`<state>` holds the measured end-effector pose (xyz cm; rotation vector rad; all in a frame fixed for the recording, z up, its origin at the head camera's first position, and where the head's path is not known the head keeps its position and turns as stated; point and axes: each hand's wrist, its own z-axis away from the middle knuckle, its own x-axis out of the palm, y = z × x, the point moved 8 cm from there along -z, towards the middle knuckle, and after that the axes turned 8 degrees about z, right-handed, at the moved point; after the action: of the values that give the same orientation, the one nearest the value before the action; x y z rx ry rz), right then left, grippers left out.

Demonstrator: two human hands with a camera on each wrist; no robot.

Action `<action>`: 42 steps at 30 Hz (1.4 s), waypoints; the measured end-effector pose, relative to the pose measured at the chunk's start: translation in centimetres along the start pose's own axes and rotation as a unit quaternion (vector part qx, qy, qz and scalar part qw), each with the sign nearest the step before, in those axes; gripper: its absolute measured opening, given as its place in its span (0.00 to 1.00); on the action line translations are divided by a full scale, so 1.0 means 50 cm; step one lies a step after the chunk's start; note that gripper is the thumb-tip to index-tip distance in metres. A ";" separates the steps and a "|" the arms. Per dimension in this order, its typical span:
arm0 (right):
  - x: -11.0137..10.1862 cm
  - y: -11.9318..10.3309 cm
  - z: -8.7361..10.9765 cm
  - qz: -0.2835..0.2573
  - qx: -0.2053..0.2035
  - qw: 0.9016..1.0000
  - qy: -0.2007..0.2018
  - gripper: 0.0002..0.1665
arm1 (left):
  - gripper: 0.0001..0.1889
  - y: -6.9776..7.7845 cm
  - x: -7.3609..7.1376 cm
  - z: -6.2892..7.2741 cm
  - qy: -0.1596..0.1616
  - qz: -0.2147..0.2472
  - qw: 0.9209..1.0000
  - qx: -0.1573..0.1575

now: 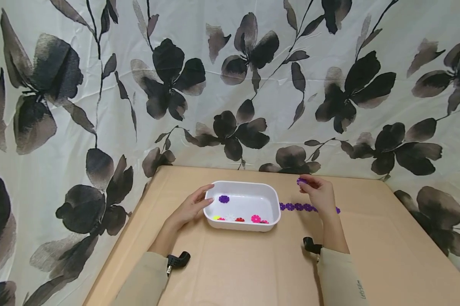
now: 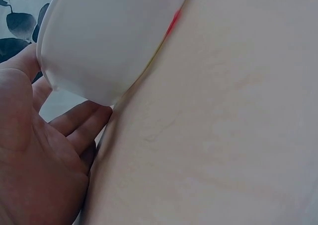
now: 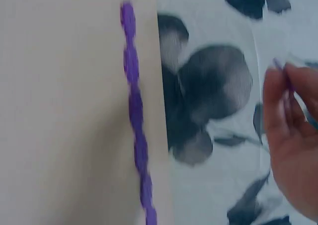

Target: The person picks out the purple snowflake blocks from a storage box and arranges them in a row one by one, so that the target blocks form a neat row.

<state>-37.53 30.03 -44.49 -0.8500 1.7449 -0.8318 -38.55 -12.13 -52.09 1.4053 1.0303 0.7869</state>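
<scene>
My left hand [image 1: 189, 208] grips the left end of a white plastic tray [image 1: 242, 227], its thumb at the rim; in the left wrist view the fingers [image 2: 89, 128] reach the tray's lower edge. Between thumb and fingertips, my right hand [image 1: 320, 193] pinches a purple flower-shaped piece [image 1: 301, 181], held up above the row; the right wrist view shows it edge-on. A row of purple flower-shaped pieces [image 1: 298, 207] runs along the table to the right of the tray, partly hidden behind my right hand and wrist.
Inside the tray lie one purple flower piece [image 1: 224, 199], a pink one [image 1: 255, 218], a red one [image 1: 239, 219] and a yellow one [image 1: 216, 217], among others. The tan tabletop [image 1: 245, 267] ends at a floral cloth [image 1: 230, 93] hanging behind it.
</scene>
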 end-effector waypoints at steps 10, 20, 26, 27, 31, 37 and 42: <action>-0.112 0.070 0.019 0.135 0.037 0.989 0.054 0.19 | 0.30 0.000 0.003 0.000 0.000 0.002 1.000 -0.003; -0.162 0.141 0.038 0.180 0.102 0.978 0.037 0.20 | 0.30 0.004 0.002 0.002 0.001 -0.002 1.000 -0.001; -0.180 0.195 0.061 0.200 0.172 0.964 0.030 0.22 | 0.30 0.002 0.002 0.001 0.000 0.001 1.000 -0.002; -0.183 0.199 0.064 0.201 0.178 0.963 0.033 0.22 | 0.30 0.002 0.002 0.001 0.000 0.001 1.000 -0.001; -0.186 0.210 0.071 0.195 0.187 0.962 0.039 0.23 | 0.30 0.001 0.002 0.000 -0.001 0.006 1.000 -0.002; -0.196 0.230 0.071 0.205 0.192 0.958 0.053 0.19 | 0.30 0.004 0.003 0.001 -0.001 0.004 1.000 -0.002; -0.199 0.247 0.071 0.206 0.202 0.956 0.060 0.19 | 0.30 0.003 0.002 0.001 0.000 0.008 1.000 -0.003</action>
<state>-33.55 44.28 -51.16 -0.1560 1.6910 -0.9212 -38.45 -12.04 -51.96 1.4110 1.0173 0.8010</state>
